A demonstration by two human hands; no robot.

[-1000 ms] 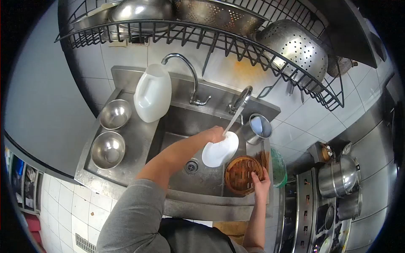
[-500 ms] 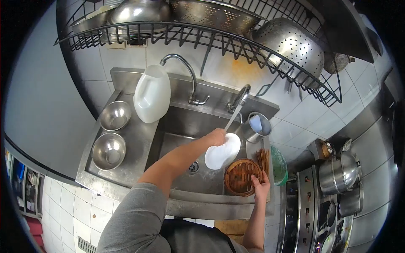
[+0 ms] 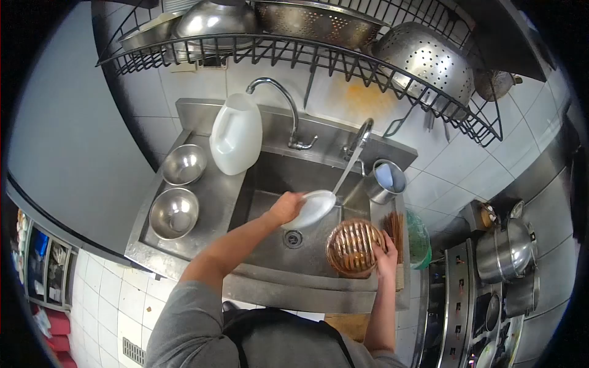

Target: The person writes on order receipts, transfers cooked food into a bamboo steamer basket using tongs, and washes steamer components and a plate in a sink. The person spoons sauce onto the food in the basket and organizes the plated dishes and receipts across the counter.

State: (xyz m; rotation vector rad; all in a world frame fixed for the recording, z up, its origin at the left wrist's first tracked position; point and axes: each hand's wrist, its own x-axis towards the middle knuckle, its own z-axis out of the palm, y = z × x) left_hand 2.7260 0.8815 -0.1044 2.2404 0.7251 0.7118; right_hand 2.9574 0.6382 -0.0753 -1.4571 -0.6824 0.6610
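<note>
In the sink [image 3: 257, 251], my left hand [image 3: 287, 207] grips the left rim of a white plate [image 3: 316, 210], which is tilted below the right-hand tap [image 3: 363, 132]. Running water from that tap meets the plate's upper right edge. My right hand [image 3: 386, 254] is closed round the right side of a round brown bamboo steamer basket [image 3: 353, 245]. The basket is tipped so its wet slatted base shines in the light. Beside that hand, a bundle of thin brown sticks [image 3: 394, 227] lies on the right ledge.
Two steel bowls [image 3: 174, 214] and a white plastic jug [image 3: 236, 135] stand on the left drainboard. A steel pot [image 3: 385, 181] holding something pale blue sits at the back right. Overhead hangs a wire rack [image 3: 294, 46] with colanders. A stove [image 3: 457, 300] lies to the right.
My left hand has drawn the plate leftward and turned it to a flatter angle under the water. My right hand has tilted the basket, so its slats catch the light.
</note>
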